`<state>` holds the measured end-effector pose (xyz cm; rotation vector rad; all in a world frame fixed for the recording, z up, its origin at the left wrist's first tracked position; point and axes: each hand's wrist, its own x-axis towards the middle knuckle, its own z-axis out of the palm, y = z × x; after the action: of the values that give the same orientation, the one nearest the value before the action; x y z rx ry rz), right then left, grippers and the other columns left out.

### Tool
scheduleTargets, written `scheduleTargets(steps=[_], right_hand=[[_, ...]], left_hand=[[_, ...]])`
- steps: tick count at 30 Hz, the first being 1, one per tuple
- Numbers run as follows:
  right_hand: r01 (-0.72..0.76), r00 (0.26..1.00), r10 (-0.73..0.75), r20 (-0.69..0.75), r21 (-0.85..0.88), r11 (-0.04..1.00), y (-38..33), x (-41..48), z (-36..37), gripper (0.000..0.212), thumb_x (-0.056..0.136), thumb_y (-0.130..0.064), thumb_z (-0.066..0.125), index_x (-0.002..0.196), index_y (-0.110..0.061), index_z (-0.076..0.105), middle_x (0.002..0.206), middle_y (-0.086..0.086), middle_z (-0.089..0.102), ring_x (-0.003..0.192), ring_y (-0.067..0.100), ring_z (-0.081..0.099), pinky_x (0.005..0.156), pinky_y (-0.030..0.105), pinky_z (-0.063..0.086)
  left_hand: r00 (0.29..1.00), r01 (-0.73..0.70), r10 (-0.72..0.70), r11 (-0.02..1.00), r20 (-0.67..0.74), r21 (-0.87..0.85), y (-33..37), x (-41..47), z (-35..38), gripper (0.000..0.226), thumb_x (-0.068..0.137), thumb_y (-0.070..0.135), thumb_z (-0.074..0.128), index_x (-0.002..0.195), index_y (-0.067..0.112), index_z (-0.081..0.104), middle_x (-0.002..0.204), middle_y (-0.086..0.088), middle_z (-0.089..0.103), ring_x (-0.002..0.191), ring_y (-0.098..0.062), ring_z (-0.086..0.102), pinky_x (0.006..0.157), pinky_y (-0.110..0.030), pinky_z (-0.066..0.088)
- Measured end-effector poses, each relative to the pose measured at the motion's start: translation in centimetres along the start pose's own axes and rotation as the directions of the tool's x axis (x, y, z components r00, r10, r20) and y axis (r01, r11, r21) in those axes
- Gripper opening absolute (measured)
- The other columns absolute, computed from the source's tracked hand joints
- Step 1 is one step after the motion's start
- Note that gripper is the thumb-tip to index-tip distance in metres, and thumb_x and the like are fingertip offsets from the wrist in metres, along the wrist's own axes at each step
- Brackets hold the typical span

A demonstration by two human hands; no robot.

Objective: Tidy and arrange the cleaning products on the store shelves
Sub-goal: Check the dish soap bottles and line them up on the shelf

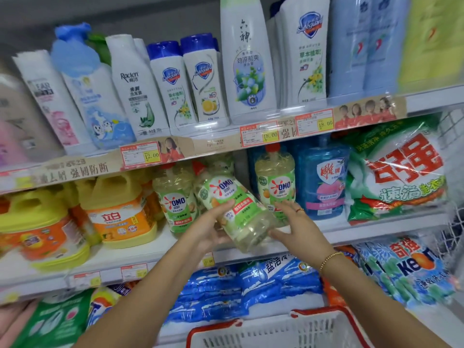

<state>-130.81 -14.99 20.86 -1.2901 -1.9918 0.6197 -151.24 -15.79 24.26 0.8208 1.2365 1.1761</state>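
Observation:
A clear OMO dish-soap bottle (233, 209) with a green label and red cap is tilted, top leaning left, over the front of the middle shelf (160, 249). My left hand (211, 228) grips its lower left side, fingers curled over the label. My right hand (298, 229) holds its base from the right, thumb under the bottom. Two more OMO bottles stand upright on the shelf, one to the left (175, 199) and one to the right (275, 182) behind my right hand.
Yellow Libai jugs (120, 209) stand at the left, a blue bottle (322, 182) and a large powder bag (396, 172) at the right. Shampoo and body-wash bottles (247, 61) line the upper shelf. Detergent bags fill the lower shelf. A red-rimmed basket (276, 330) sits below.

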Motion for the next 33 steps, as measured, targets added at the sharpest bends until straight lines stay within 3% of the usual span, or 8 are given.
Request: scheduleTargets(steps=[2, 4, 7, 11, 16, 24, 29, 33], right_hand=[[-0.034, 0.981, 0.016, 0.195, 0.089, 0.995, -0.3, -2.0, -1.0, 0.066, 0.084, -0.025, 0.071, 0.142, -0.028, 0.038, 0.142, -0.006, 0.042, 0.119, 0.005, 0.047, 0.098, 0.018, 0.037], [-0.159, 0.88, 0.013, 0.474, 0.27, 0.95, -0.3, -4.3, -1.9, 0.064, 0.08, -0.016, 0.075, 0.132, -0.034, 0.042, 0.125, -0.012, 0.056, 0.099, 0.001, 0.062, 0.085, 0.017, 0.049], [-0.176, 0.806, 0.004, 0.592, 0.234, 0.956, -0.5, -6.5, -2.0, 0.072, 0.073, -0.017, 0.081, 0.127, -0.041, 0.04, 0.122, -0.011, 0.057, 0.103, 0.008, 0.064, 0.085, 0.022, 0.053], [-0.125, 0.889, 0.011, 0.457, 0.219, 0.968, -1.1, -7.4, -0.3, 0.063, 0.071, -0.023, 0.083, 0.118, -0.04, 0.045, 0.12, -0.013, 0.061, 0.113, 0.007, 0.057, 0.094, 0.028, 0.05], [-0.048, 0.969, -0.018, 0.247, 0.261, 0.964, -2.1, -9.3, -0.4, 0.076, 0.06, -0.026, 0.088, 0.122, -0.038, 0.046, 0.114, -0.015, 0.064, 0.107, 0.005, 0.06, 0.093, 0.036, 0.052], [0.158, 0.986, -0.165, -0.02, 0.414, 0.896, -5.4, -12.6, -1.9, 0.082, 0.066, -0.031, 0.081, 0.139, -0.037, 0.042, 0.123, -0.022, 0.061, 0.115, -0.002, 0.056, 0.099, 0.022, 0.045], [0.397, 0.896, -0.367, -0.25, 0.083, 0.914, -6.9, -14.2, -0.4, 0.097, 0.067, -0.039, 0.083, 0.145, -0.042, 0.025, 0.144, -0.02, 0.038, 0.133, -0.005, 0.034, 0.107, 0.013, 0.031], [0.44, 0.835, -0.45, -0.316, -0.106, 0.892, -7.6, -13.8, 1.7, 0.113, 0.065, -0.04, 0.082, 0.147, -0.047, 0.005, 0.156, -0.006, 0.016, 0.144, 0.006, 0.016, 0.112, 0.02, 0.023]], left_hand=[[0.998, 0.042, -0.042, 0.999, 0.037, 0.01, -1.4, -2.2, 0.1, 0.044, 0.065, 0.025, 0.074, 0.105, 0.011, 0.062, 0.094, -0.008, 0.072, 0.092, -0.027, 0.067, 0.08, -0.047, 0.055], [0.996, 0.057, -0.061, 0.997, 0.067, 0.059, -3.0, -4.2, -0.3, 0.043, 0.064, 0.021, 0.075, 0.105, 0.01, 0.063, 0.089, -0.007, 0.075, 0.09, -0.026, 0.068, 0.078, -0.046, 0.056], [0.998, -0.003, -0.008, 0.983, 0.061, 0.185, -5.6, -6.6, -0.4, 0.063, 0.058, 0.016, 0.087, 0.115, 0.01, 0.061, 0.1, -0.008, 0.074, 0.095, -0.028, 0.07, 0.077, -0.042, 0.057], [0.984, -0.178, 0.171, 0.938, 0.05, 0.297, -7.4, -8.7, -0.5, 0.069, 0.053, 0.005, 0.091, 0.112, 0.019, 0.059, 0.102, -0.002, 0.074, 0.098, -0.023, 0.069, 0.079, -0.038, 0.058], [0.933, -0.359, 0.328, 0.863, 0.145, 0.356, -6.5, -11.2, -0.1, 0.076, 0.052, -0.001, 0.09, 0.115, 0.025, 0.057, 0.109, 0.003, 0.071, 0.097, -0.014, 0.069, 0.077, -0.031, 0.058], [0.863, -0.504, 0.492, 0.828, 0.115, 0.244, -4.4, -14.6, 0.1, 0.079, 0.038, 0.02, 0.092, 0.109, 0.028, 0.057, 0.103, 0.007, 0.073, 0.097, -0.014, 0.069, 0.075, -0.027, 0.056], [0.8, -0.597, 0.587, 0.8, 0.128, 0.061, -3.3, -16.2, -0.5, 0.086, 0.044, 0.024, 0.086, 0.123, 0.012, 0.054, 0.111, -0.007, 0.071, 0.103, -0.024, 0.068, 0.079, -0.035, 0.057], [0.8, -0.592, 0.597, 0.802, 0.055, -0.083, -2.6, -17.2, -0.4, 0.078, 0.045, 0.027, 0.085, 0.117, 0.019, 0.056, 0.107, 0.001, 0.072, 0.099, -0.017, 0.069, 0.072, -0.032, 0.057]])
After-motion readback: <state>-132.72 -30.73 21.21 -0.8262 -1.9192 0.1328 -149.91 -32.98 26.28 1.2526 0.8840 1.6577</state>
